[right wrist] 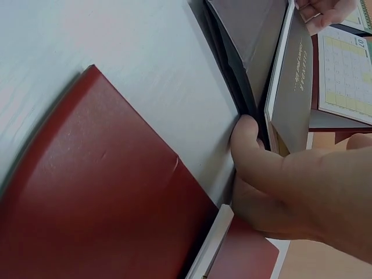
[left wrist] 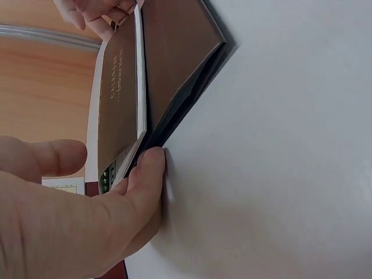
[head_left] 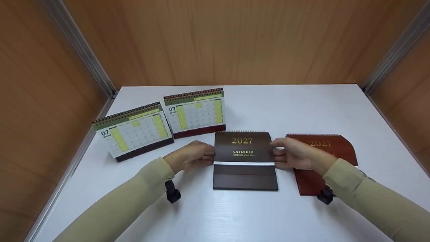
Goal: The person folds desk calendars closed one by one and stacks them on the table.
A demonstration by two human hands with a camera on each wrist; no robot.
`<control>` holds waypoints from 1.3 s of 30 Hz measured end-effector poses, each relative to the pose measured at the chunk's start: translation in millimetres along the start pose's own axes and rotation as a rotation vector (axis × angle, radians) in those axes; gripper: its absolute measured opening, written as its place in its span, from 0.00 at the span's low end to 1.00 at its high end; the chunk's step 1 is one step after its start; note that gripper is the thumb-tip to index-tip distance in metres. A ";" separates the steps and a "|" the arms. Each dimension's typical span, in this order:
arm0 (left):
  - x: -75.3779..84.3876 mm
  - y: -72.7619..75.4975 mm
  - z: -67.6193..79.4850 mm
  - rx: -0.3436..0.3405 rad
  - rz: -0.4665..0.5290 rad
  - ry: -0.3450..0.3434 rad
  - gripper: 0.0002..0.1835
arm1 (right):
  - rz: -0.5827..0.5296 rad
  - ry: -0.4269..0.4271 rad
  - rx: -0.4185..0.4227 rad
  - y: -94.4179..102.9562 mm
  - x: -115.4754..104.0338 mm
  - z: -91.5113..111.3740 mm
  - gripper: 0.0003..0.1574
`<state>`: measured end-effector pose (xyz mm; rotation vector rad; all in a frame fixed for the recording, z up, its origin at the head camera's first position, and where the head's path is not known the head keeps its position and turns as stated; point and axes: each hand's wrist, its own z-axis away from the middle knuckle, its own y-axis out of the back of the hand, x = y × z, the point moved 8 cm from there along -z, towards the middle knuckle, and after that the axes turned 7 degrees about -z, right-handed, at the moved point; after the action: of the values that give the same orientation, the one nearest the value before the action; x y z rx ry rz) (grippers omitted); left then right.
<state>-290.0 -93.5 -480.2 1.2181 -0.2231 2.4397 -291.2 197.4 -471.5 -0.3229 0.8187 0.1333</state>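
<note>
A dark brown desk calendar [head_left: 244,178], its cover lettered "2027 CALENDAR" in gold, stands on the white table with the spiral at its top. My left hand [head_left: 192,155] holds its left side; in the left wrist view the fingers [left wrist: 145,180] lie against the lower edge of the pages while the thumb stays apart from the cover. On the opposite side my right hand [head_left: 297,154] holds the right edge, fingertips touching it. Behind the right wrist, a red-brown 2027 calendar [head_left: 307,183] is partly hidden by that hand and sleeve.
Two desk calendars turned to month 07 stand at the back left: one nearer the left edge [head_left: 141,134], the other [head_left: 198,114] beside it. Wooden panels [head_left: 235,40] wall in the white table [head_left: 221,215] at the back and sides.
</note>
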 end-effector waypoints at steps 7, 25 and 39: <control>-2.4 3.0 -2.7 0.032 -0.010 -0.019 0.22 | 0.000 0.002 0.021 1.6 0.3 -1.0 0.19; -3.9 -0.4 -2.8 0.076 -0.035 -0.102 0.27 | -0.023 0.006 0.030 4.3 4.3 -2.7 0.22; -9.2 4.1 3.3 0.159 0.010 -0.162 0.25 | -0.052 0.066 0.011 0.3 2.7 -7.3 0.26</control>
<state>-284.4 -100.8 -485.4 1.4885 -0.0819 2.4061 -294.5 195.2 -478.2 -0.3392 0.8751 0.0695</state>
